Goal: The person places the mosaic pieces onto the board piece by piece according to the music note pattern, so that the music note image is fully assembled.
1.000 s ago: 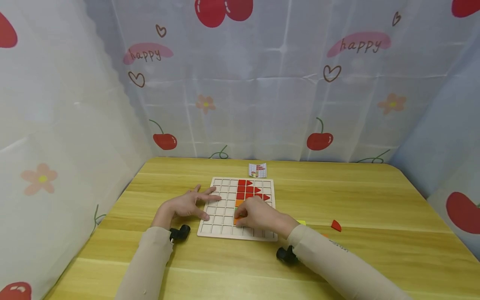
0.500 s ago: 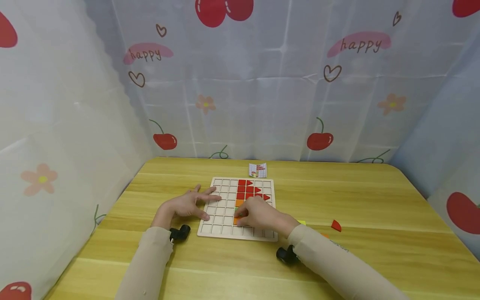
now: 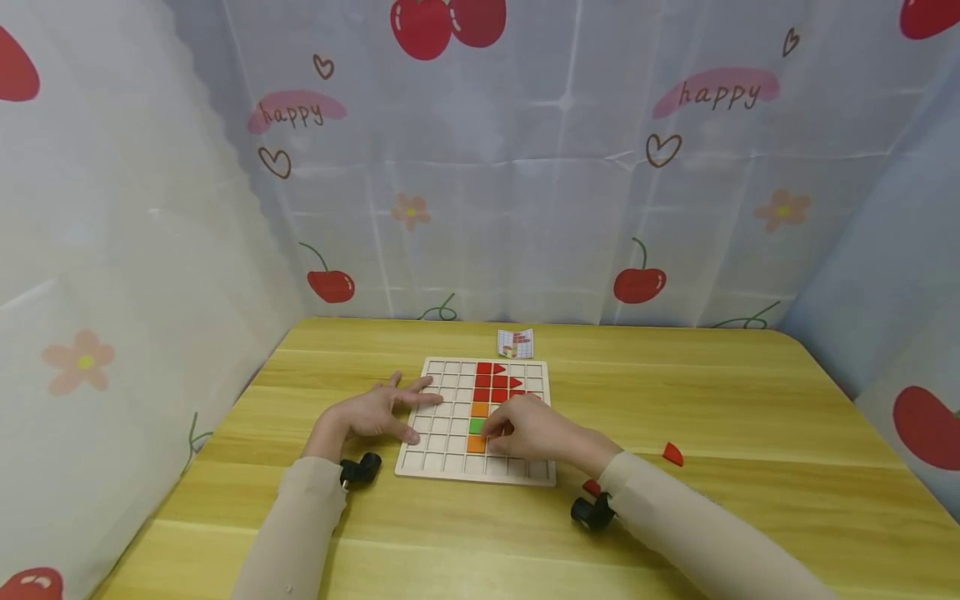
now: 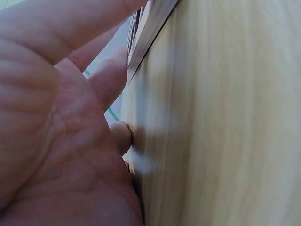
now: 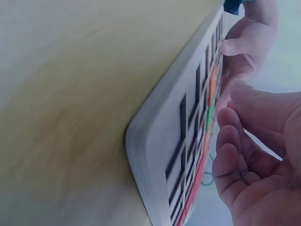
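A pale wooden grid board (image 3: 435, 460) lies flat on the table. My left hand (image 3: 371, 410) rests along its left side, fingers spread, with some fingertips and the thumb over the border. My right hand (image 3: 536, 429) hovers close over the board's right half. Its fingers are loosely bent toward the thumb, and the right wrist view shows nothing between them. Just left of those fingertips, a green square (image 3: 476, 427) sits in a cell between an upper orange square (image 3: 479, 410) and a lower orange square (image 3: 476, 444). Red squares (image 3: 483, 382) and red triangles (image 3: 515, 383) fill cells above; my right hand partly hides one triangle.
Behind the board lies a small printed pattern card (image 3: 516, 343). A red quarter-round piece (image 3: 672, 454) lies to the right on the table, and another red piece (image 3: 592, 487) shows beside my right wrist. A printed curtain (image 3: 480, 208) hangs behind the table.
My right hand has shifted right, baring the green square and lower orange square. The sleeve now covers the yellow and orange pieces, while a red piece shows by the wrist. My left hand stays put.
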Tool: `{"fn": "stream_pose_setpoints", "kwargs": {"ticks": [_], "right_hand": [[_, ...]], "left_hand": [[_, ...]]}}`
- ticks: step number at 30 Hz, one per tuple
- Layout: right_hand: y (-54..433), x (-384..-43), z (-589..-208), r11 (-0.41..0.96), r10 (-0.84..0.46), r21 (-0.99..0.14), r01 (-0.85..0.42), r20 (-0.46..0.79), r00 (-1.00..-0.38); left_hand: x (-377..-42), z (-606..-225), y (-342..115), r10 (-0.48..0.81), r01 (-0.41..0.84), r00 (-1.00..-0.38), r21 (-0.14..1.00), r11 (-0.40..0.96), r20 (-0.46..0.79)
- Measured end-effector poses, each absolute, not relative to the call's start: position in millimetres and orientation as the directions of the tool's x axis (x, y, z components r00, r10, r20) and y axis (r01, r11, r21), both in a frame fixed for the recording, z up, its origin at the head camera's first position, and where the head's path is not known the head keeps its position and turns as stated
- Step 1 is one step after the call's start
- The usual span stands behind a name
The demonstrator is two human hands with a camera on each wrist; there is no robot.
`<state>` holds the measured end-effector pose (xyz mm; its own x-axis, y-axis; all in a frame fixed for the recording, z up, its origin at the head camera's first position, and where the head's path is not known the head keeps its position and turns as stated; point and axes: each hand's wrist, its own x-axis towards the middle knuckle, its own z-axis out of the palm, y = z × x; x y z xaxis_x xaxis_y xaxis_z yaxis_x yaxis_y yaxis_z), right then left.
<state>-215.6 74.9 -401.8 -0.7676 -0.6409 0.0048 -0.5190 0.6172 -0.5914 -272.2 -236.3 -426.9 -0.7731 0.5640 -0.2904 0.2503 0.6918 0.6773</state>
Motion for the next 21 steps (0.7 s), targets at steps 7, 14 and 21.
{"fn": "stream_pose_setpoints", "kwargs": {"ticks": [7,14,21], "right_hand": [[94.5,-209.2,-392.5,0.621,-0.604,-0.622,-0.477,0.008,-0.797],[120.5,-203.4,-389.2,0.631,-0.571,-0.647,-0.428,-0.013,-0.821],[149.9,-195.1,-388.6,0.632,-0.566,-0.627,-0.455,0.028,-0.824]], "left_hand": [[-272.7,-428.1,-237.3,0.562,0.248,-0.776,0.681,0.689,-0.286],[-273.3,-427.9,-239.1,0.574,0.265,-0.772,0.682,0.682,-0.274],[-271.9,-425.2,-235.9,0.563,0.244,-0.772,0.681,0.69,-0.294]]}}
